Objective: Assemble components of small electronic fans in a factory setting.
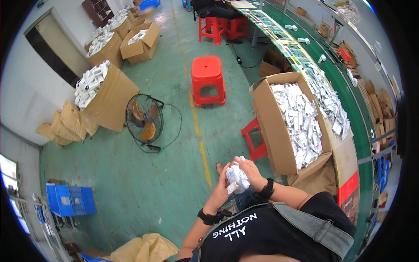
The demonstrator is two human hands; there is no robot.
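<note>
In front of my chest, my left hand (218,193) and my right hand (253,173) are closed around a clump of small white pieces (237,176). One pale, short tube-like piece (233,187) sticks out at the clump's lower end. Too small to name, the pieces look much like those heaped in the open cardboard box (267,126) to my right. That box's white parts (297,124) are narrow and lie in all directions. More loose white parts (328,98) are spread on the bench beside it.
A red stool (207,81) stands ahead on the green floor. Left of it is a black floor fan (144,117) with a trailing cord. Cartons of white housings (92,84) line the left wall. Beyond the bench runs a green conveyor (323,61). Blue crates (71,199) stand at lower left.
</note>
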